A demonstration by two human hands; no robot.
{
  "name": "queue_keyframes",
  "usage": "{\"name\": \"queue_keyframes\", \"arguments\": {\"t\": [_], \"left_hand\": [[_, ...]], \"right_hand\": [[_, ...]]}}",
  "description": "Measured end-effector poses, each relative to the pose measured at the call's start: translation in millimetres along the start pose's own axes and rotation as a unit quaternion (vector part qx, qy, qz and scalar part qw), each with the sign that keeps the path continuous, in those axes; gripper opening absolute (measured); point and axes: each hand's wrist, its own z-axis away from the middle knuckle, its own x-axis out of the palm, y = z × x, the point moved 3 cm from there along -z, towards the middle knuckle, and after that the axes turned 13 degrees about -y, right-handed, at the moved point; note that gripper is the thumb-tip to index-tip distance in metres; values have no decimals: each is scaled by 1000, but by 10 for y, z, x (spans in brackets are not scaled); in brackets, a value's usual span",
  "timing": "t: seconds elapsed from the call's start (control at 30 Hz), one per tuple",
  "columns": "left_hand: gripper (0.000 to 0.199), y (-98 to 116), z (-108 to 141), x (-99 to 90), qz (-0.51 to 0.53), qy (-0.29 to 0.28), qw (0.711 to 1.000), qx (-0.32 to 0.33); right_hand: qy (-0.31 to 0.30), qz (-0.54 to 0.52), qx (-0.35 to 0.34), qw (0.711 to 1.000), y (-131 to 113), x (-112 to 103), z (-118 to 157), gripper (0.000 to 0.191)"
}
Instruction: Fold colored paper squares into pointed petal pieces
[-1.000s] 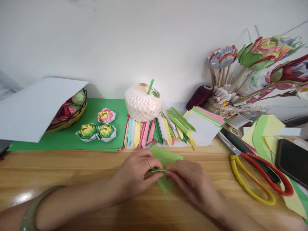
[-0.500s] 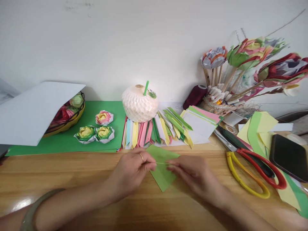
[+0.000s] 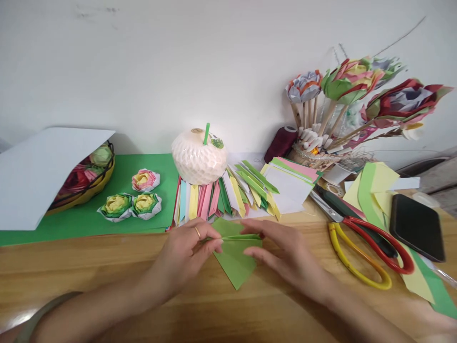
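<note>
A green sheet of paper (image 3: 236,266) lies between my hands on the wooden table, with a raised crease running across its middle. My left hand (image 3: 191,245), wearing a ring, pinches the left end of that crease between thumb and index finger. Around the right end of the crease my right hand (image 3: 282,250) has its thumb and fingers spread apart, with the fold between them. Just beyond the paper is a row of folded coloured paper strips (image 3: 205,200).
Scissors (image 3: 357,233) and a black phone (image 3: 417,227) lie at right. A white textured coconut (image 3: 200,157) stands behind the strips. Paper flowers (image 3: 146,206) rest on green card at left, beside a basket (image 3: 102,186). Stemmed paper flowers (image 3: 353,78) stand at back right.
My right thumb and fingers have parted from their pinch on the crease. The raised fold now shows wider. The whole view has shifted slightly, with most things further left.
</note>
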Motion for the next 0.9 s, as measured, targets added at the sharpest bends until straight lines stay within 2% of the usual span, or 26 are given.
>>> {"name": "queue_keyframes", "arguments": {"t": [0.07, 0.23, 0.33, 0.43, 0.5, 0.6, 0.7, 0.9], "left_hand": [[17, 43, 2, 31, -40, 3, 999, 32], [24, 108, 18, 119, -115, -1, 989, 88], [30, 97, 31, 138, -133, -6, 987, 93], [29, 65, 41, 120, -160, -2, 983, 88], [27, 55, 39, 94, -176, 9, 980, 92], [28, 64, 24, 55, -193, 20, 975, 108], [27, 69, 15, 12, -199, 25, 972, 119], [19, 3, 29, -91, -142, 35, 984, 103]], "right_hand": [[-6, 13, -13, 1000, -53, 98, -11, 17], [-28, 62, -59, 996, -140, 248, 16, 27], [-64, 73, -48, 994, -125, 244, 29, 26], [-120, 59, -47, 990, -91, 202, 40, 25], [-134, 53, -44, 989, -63, 170, 52, 26], [-105, 66, -10, 992, -1, 125, 70, 24], [-76, 58, 16, 995, 67, 64, 82, 33], [-38, -27, 88, 995, 171, -155, 70, 37]]}}
